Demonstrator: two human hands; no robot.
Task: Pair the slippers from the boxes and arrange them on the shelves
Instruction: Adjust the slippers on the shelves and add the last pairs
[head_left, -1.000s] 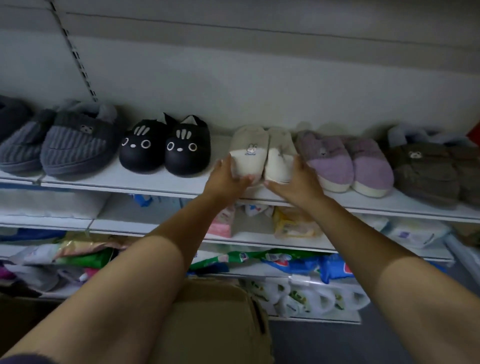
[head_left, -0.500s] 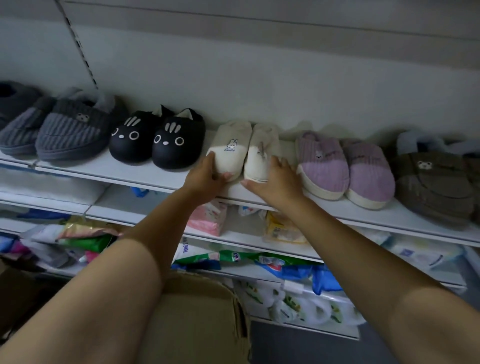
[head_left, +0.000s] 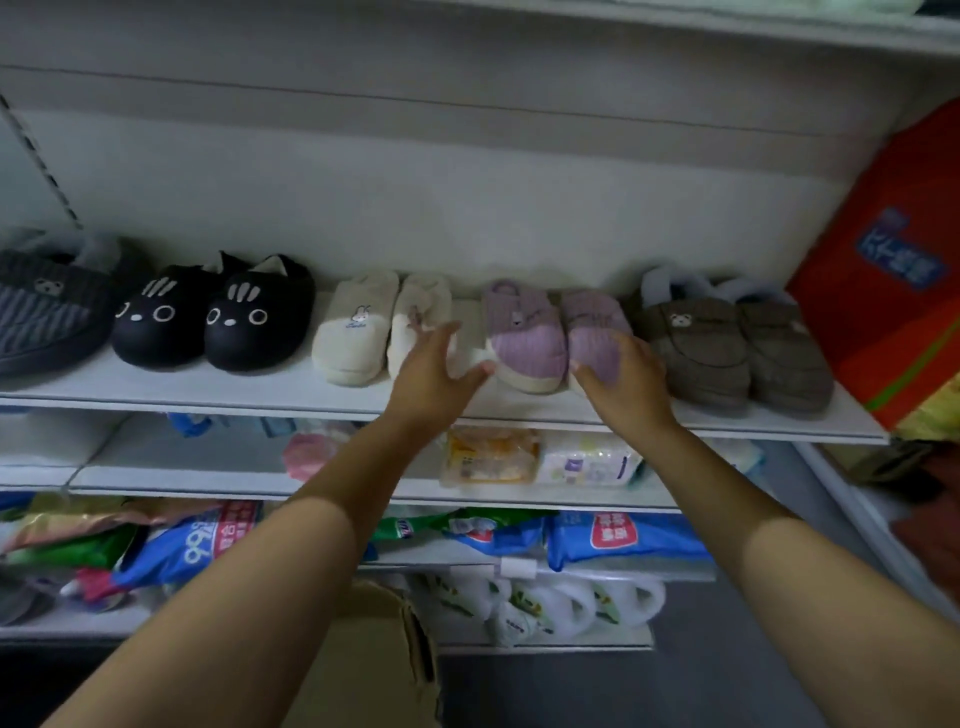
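White shelf (head_left: 156, 389), ribbed lilac cream-soled slippers (head_left: 524, 348), left hand (head_left: 431, 374) fingers spread, right hand (head_left: 626, 384) fingers flat atop

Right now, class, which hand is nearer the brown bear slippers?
Right. The right hand touches the purple slipper beside the brown bear slippers; the left hand is farther, by the cream slippers.

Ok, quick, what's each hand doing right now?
Left hand: open, fingers spread, holding nothing.
Right hand: on the purple slipper toe; grip cannot be told.
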